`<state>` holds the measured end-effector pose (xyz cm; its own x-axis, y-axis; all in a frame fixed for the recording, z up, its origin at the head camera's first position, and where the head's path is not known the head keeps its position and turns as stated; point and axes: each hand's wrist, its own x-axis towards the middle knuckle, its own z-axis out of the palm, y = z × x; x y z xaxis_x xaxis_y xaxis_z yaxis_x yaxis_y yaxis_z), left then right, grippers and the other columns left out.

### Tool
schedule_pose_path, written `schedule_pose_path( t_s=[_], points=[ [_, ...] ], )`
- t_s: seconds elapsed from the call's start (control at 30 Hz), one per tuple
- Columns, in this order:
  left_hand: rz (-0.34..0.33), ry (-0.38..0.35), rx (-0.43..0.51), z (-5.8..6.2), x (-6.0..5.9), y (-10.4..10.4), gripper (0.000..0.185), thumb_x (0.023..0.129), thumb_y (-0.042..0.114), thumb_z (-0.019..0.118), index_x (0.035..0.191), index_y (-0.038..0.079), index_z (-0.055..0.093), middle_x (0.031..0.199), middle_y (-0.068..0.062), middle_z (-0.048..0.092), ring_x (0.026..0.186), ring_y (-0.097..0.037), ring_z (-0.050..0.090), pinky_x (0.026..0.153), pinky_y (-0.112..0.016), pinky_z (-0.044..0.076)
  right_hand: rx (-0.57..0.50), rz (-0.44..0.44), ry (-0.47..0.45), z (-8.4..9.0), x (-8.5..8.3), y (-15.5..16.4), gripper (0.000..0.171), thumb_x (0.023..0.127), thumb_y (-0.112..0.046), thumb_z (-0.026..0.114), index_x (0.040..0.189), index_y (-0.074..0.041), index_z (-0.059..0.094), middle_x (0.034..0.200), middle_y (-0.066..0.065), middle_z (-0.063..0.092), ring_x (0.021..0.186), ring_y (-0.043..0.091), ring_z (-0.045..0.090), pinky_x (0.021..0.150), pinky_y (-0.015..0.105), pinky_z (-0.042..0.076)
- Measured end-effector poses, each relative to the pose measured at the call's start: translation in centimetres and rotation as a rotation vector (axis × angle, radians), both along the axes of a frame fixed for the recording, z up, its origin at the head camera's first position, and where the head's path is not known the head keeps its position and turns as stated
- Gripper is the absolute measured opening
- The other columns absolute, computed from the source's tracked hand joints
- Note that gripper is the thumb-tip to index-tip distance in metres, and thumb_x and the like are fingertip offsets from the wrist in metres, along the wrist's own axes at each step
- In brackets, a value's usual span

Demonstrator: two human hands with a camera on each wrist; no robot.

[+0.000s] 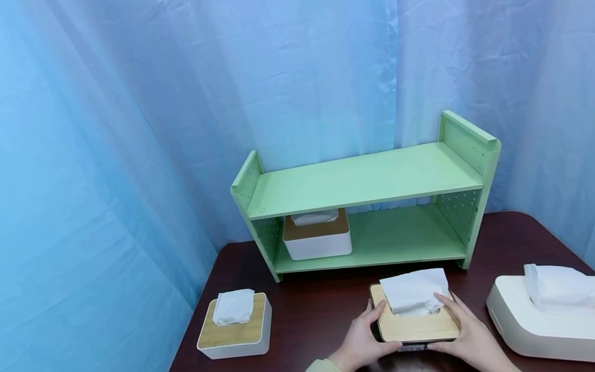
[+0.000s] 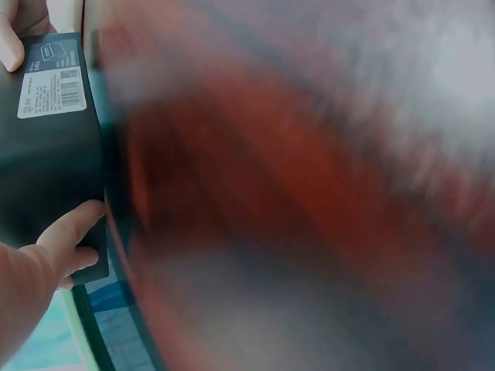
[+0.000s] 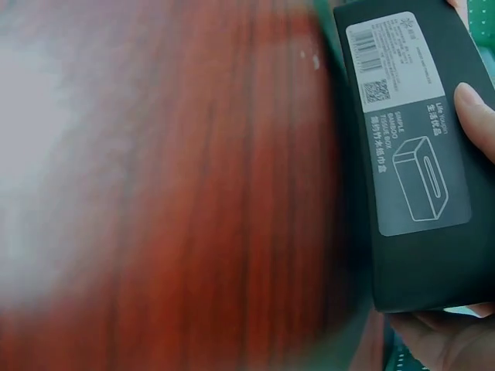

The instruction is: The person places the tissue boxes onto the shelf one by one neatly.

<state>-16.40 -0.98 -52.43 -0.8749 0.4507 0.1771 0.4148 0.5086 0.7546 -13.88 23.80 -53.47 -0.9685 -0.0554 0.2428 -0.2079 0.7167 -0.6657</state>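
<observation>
A black tissue box (image 1: 415, 326) with a bamboo lid and a white tissue sticking out sits between both hands at the front of the dark wooden table (image 1: 316, 310). My left hand (image 1: 366, 337) grips its left side, fingers curled over the lid edge. My right hand (image 1: 466, 330) grips the right side, one finger touching the tissue. In the left wrist view the box's black underside (image 2: 46, 154) shows a label, with my left fingers (image 2: 73, 228) on its edge. The right wrist view shows the labelled underside (image 3: 418, 154) clear of the table, with a right fingertip (image 3: 476, 116) on it.
A green two-tier shelf (image 1: 367, 181) stands at the back, with a white tissue box (image 1: 317, 237) on its lower level. Another white box with a bamboo lid (image 1: 234, 328) sits front left. A large white tissue box (image 1: 539, 320) sits at the right. Blue curtains hang behind.
</observation>
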Motion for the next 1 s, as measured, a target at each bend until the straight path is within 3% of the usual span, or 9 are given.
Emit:
schedule_pose_path(
  t_s=[0.07,0.17,0.43,0.67,0.77,0.87,0.97,1.0],
  points=[
    [-0.003,0.036,-0.005,0.3,-0.3,-0.2,0.081,0.072,0.029,0.082,0.141,0.008,0.045,0.140,-0.033,0.038,0.128,-0.039,0.044,0.101,-0.032,0.042,-0.019,-0.012,0.047,0.2,-0.2,-0.3,0.106,0.049,-0.037,0.092,0.140,-0.012,0.044,0.142,0.039,0.029,0.119,0.054,0.041,0.080,0.012,0.028],
    [-0.001,0.063,0.000,0.8,-0.6,-0.5,0.082,0.072,0.028,0.082,0.141,0.008,0.045,0.142,-0.032,0.036,0.129,-0.039,0.043,0.102,-0.033,0.041,-0.048,-0.026,0.107,0.5,-0.4,-0.9,0.106,0.047,-0.034,0.093,0.140,-0.014,0.045,0.143,0.037,0.029,0.121,0.051,0.039,0.081,0.004,0.020],
    [-0.007,0.085,0.033,1.7,-1.4,-0.9,0.081,0.072,0.024,0.082,0.141,0.006,0.044,0.143,-0.033,0.033,0.131,-0.038,0.040,0.104,-0.032,0.039,-0.081,-0.034,0.133,1.3,-1.1,-1.6,0.106,0.047,-0.031,0.093,0.141,-0.016,0.044,0.147,0.032,0.028,0.118,0.047,0.042,0.080,0.003,0.021],
    [-0.009,0.074,0.050,2.1,-2.2,-0.9,0.081,0.073,0.023,0.081,0.142,0.006,0.043,0.147,-0.030,0.030,0.134,-0.036,0.036,0.107,-0.031,0.037,-0.110,-0.021,0.179,2.1,-2.1,-1.7,0.105,0.046,-0.023,0.094,0.138,-0.012,0.046,0.145,0.035,0.028,0.118,0.051,0.041,0.080,0.001,0.020],
    [-0.008,0.061,0.055,2.5,-2.8,-0.8,0.081,0.073,0.023,0.081,0.143,0.007,0.042,0.149,-0.027,0.029,0.136,-0.034,0.035,0.107,-0.030,0.036,-0.089,-0.027,0.170,2.6,-2.6,-1.6,0.104,0.046,-0.024,0.094,0.138,-0.010,0.046,0.145,0.035,0.028,0.117,0.051,0.043,0.084,0.012,0.030],
    [0.001,0.044,0.047,2.8,-3.3,-0.7,0.082,0.073,0.024,0.081,0.143,0.009,0.041,0.149,-0.026,0.029,0.136,-0.034,0.035,0.107,-0.031,0.036,-0.063,-0.031,0.151,3.1,-3.2,-1.5,0.104,0.047,-0.025,0.093,0.138,-0.008,0.046,0.145,0.036,0.028,0.117,0.051,0.043,0.083,0.035,0.040],
    [0.013,0.031,0.042,3.0,-3.8,-0.6,0.083,0.073,0.025,0.082,0.144,0.011,0.041,0.149,-0.026,0.029,0.135,-0.036,0.035,0.106,-0.031,0.037,-0.063,-0.025,0.149,3.3,-3.7,-1.5,0.103,0.048,-0.024,0.093,0.137,-0.006,0.045,0.144,0.038,0.027,0.117,0.054,0.043,0.079,0.056,0.041],
    [0.017,0.030,0.040,3.1,-4.0,-0.6,0.084,0.073,0.025,0.082,0.144,0.012,0.041,0.149,-0.026,0.029,0.135,-0.036,0.036,0.106,-0.032,0.037,-0.067,-0.024,0.151,3.3,-3.9,-1.5,0.102,0.048,-0.024,0.094,0.136,-0.005,0.046,0.144,0.038,0.026,0.118,0.055,0.042,0.080,0.057,0.040]
  ],
)
